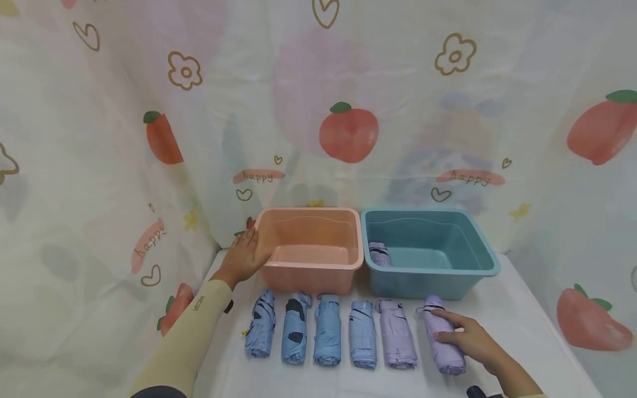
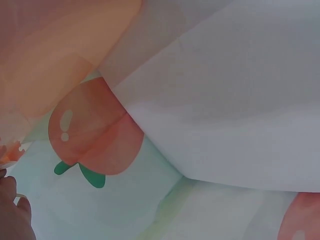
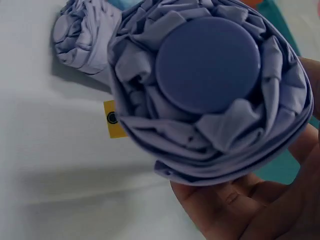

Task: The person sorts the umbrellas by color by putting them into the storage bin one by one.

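My right hand [image 1: 470, 338] grips a purple folded umbrella [image 1: 442, 345] at the right end of a row. In the right wrist view, the round end of this umbrella [image 3: 207, 65] fills the middle, with fingers [image 3: 225, 200] around its side. Next to it lies another purple folded umbrella [image 1: 397, 336], then blue ones, including a light blue umbrella [image 1: 363, 334]. My left hand [image 1: 242, 260] rests at the left rim of a peach bin [image 1: 311, 272], fingers straight and thumb spread. The left wrist view catches only part of this hand [image 2: 15, 210].
A teal bin [image 1: 428, 282] stands right of the peach bin, with a purple folded umbrella [image 1: 380, 254] inside at its left. More blue umbrellas [image 1: 327, 331] lie in front of the bins on the white table [image 1: 298, 384]. A patterned curtain [image 1: 408, 132] surrounds the table.
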A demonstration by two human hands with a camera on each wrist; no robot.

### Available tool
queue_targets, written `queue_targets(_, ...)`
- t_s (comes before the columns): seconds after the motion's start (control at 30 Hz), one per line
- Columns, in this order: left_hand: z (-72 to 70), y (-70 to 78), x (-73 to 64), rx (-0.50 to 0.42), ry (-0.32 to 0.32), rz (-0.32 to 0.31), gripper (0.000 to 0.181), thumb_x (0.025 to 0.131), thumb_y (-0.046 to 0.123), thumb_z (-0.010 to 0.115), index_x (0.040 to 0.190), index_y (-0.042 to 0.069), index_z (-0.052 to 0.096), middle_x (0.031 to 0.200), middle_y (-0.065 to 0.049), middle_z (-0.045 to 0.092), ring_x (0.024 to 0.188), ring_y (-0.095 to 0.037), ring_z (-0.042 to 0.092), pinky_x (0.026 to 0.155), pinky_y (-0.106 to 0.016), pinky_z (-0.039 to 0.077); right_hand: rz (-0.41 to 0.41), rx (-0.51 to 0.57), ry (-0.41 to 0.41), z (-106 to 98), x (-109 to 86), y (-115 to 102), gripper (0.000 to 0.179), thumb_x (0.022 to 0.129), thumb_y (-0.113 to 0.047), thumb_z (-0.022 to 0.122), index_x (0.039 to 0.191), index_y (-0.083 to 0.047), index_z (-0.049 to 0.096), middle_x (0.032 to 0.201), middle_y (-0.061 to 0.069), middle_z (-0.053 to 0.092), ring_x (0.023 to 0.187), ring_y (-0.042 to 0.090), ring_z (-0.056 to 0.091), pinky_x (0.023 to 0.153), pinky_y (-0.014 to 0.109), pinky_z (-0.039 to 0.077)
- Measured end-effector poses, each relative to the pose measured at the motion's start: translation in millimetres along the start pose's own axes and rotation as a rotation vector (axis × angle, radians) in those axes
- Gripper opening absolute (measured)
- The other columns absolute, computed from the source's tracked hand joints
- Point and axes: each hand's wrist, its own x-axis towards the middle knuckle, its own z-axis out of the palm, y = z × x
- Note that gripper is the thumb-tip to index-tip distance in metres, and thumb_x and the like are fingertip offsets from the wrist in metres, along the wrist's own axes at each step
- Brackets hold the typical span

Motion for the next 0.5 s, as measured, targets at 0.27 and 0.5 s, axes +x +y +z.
queue_targets(0.27,2.7,0.7,-2.9,-0.010,0.002,0.017,0.084,0.098,0.052,0.045,0.147,-0.013,0.025,0.154,-0.027,0.024,0.143,-0.038,0.021,0.114,-0.052,0.015,-0.086,0.021,-0.014,-25,-22.7,-16,0.072,0.084,-0.026,0.075,0.144,-0.002,0.044,0.133,0.033,0.045,0.094,0.029,0.060,0.070,0.039,0.053)
queue_targets(0.5,0.5,-1.4,-1.0,-0.012,0.019,0.026,0.085,0.098,0.052,0.044,0.147,-0.014,0.025,0.154,-0.027,0.024,0.143,-0.038,0.020,0.114,-0.052,0.014,-0.128,0.013,0.008,-45,-31.2,-29,0.072,0.086,-0.025,0.075,0.146,-0.004,0.042,0.141,0.036,0.037,0.101,0.034,0.061,0.070,0.038,0.053)
